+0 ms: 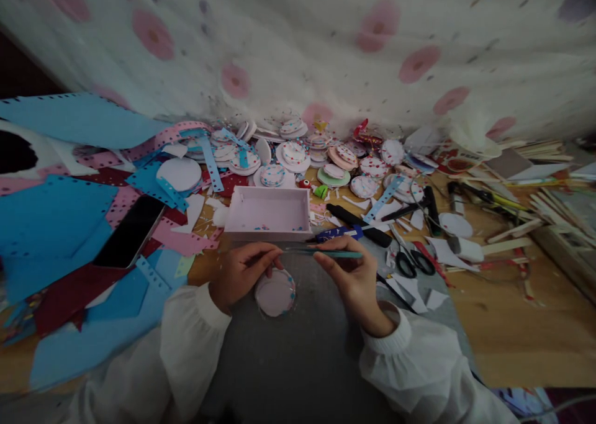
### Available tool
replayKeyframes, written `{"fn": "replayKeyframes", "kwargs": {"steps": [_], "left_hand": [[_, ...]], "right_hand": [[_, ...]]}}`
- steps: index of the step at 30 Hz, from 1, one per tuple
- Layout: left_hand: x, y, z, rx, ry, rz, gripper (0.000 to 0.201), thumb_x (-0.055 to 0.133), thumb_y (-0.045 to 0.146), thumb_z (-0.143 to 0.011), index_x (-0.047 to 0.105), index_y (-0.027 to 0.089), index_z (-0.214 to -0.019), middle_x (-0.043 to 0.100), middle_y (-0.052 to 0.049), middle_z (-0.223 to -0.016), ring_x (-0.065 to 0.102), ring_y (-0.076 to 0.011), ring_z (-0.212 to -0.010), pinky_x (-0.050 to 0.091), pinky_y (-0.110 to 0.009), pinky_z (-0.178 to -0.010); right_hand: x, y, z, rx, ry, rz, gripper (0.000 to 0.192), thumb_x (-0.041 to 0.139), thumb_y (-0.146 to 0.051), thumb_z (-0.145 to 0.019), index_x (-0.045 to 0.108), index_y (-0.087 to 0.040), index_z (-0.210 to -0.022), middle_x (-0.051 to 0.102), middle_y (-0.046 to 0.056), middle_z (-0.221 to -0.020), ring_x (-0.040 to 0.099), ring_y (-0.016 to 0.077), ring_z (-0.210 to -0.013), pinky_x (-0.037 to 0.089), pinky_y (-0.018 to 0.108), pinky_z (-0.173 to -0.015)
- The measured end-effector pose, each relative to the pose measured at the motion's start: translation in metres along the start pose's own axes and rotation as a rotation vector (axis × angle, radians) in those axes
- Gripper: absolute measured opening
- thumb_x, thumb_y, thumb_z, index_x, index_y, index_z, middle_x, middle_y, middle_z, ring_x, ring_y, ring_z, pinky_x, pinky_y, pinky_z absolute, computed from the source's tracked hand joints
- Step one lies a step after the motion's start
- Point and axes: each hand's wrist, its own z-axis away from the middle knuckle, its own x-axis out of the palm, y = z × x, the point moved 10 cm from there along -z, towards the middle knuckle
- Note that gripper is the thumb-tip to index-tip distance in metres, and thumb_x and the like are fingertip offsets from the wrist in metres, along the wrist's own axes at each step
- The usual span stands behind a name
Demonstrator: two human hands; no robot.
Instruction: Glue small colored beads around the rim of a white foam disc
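Observation:
My right hand (347,272) pinches a pair of slim teal tweezers (342,254), held level with the tips pointing left. At those tips, the thumb and fingers of my left hand (249,269) are pressed together; whatever they hold is too small to make out. Just below my left fingertips, a round pale disc (274,292) with blue and red dots round its rim lies on the grey mat (298,362). Behind both hands stands an open pale pink box (270,210) with a few tiny coloured bits on its floor.
Decorated paper discs (293,154) are piled along the back. A black phone (130,231) rests on blue and red sheets at the left. To the right lie black-handled scissors (414,261), a black-handled tool (358,224), a glue gun (459,197), paper scraps and wooden sticks.

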Motion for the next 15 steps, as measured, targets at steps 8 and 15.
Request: {"fn": "replayKeyframes", "kwargs": {"steps": [8,15], "left_hand": [[0.0037,0.0028,0.0028,0.033,-0.06,-0.102,0.023,0.054,0.033,-0.091,0.07,0.017,-0.085,0.07,-0.002,-0.071,0.057,-0.0091,-0.054,0.048,-0.018,-0.051],[0.0039,0.0044,0.0034,0.058,-0.073,-0.127,0.023,0.053,0.032,-0.092,0.071,0.018,-0.088,0.071,-0.002,-0.072,0.058,-0.009,-0.054,0.048,-0.017,-0.051]], "right_hand": [[0.0042,0.0029,0.0008,0.037,-0.032,0.005,0.01,0.074,-0.027,-0.073,0.067,-0.021,-0.076,0.074,0.003,-0.077,0.07,0.018,-0.071,0.056,0.028,-0.06],[0.0048,0.0064,-0.0007,0.074,-0.039,-0.009,0.01,0.075,-0.027,-0.071,0.067,-0.021,-0.074,0.074,0.002,-0.074,0.069,0.0166,-0.067,0.055,0.026,-0.057]]}}
